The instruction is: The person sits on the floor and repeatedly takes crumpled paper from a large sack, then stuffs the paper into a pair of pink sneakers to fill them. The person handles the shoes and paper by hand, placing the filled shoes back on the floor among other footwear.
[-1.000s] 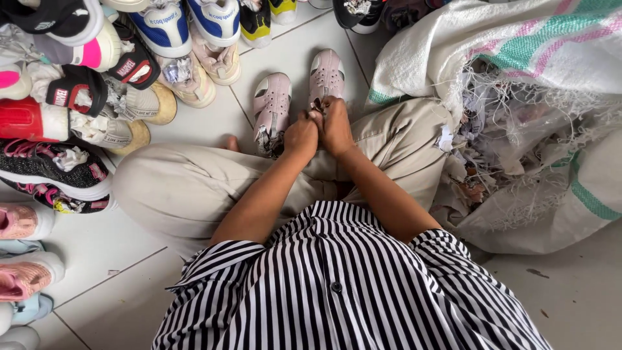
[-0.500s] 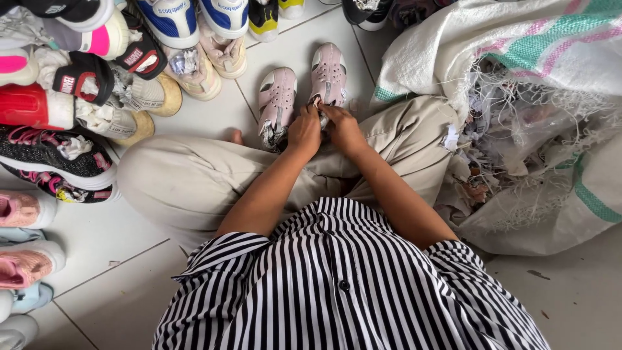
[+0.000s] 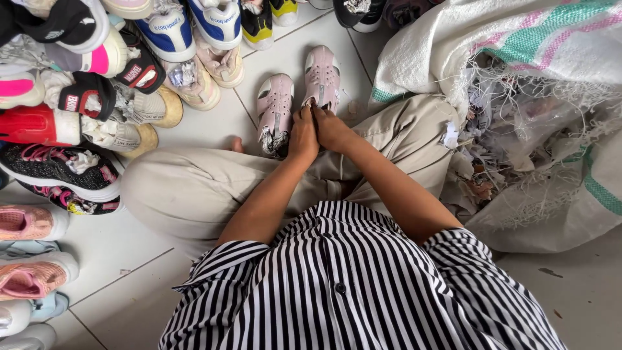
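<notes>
- The left hand (image 3: 303,135) and the right hand (image 3: 332,128) meet at the upper centre of the frame, touching each other.
- Both rest on the heel of the right pink sandal (image 3: 322,78); whether the fingers clasp it I cannot tell.
- The left pink sandal (image 3: 275,110) lies just beside, on the white tiled floor (image 3: 214,126).
- A woven sack (image 3: 518,45) fills the upper right; mixed sneakers (image 3: 97,97) crowd the upper left.

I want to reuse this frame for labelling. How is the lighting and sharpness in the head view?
Head view: soft, even daylight with no glare on the white floor tiles; faint shadow under the hands; the pink sandals and left hand are sharp; slight wide-angle stretch at the edges.
</notes>
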